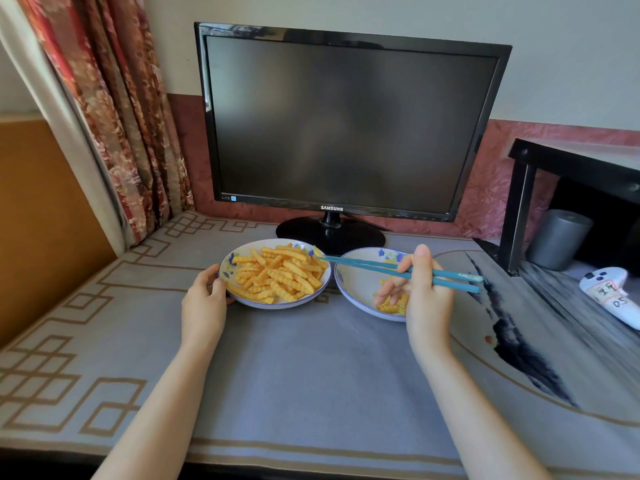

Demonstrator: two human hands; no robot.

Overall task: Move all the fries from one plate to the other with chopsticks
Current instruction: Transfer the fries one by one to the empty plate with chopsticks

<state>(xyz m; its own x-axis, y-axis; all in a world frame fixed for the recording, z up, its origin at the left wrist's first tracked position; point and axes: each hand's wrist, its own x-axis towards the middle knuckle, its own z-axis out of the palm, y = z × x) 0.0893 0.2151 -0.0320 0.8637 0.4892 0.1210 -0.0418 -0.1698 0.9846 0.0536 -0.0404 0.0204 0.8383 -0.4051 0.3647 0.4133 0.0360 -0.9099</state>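
Observation:
A white plate with blue flowers, the left plate [228,263], holds a heap of crinkle-cut fries [277,273]. My left hand [204,303] grips its near-left rim. Beside it the right plate [356,289] holds a few fries [391,306], partly hidden by my fingers. My right hand [422,292] holds a pair of blue chopsticks [367,266] above the right plate. Their tips point left and reach the right edge of the left plate, at a fry there; whether they pinch it I cannot tell.
A black Samsung monitor [346,123] stands right behind the plates. A black shelf [571,174] with a grey cup [557,237] under it is at the right, a white controller [609,289] near it. Curtains [114,116] hang at the left. A grey patterned mat [294,368] covers the table.

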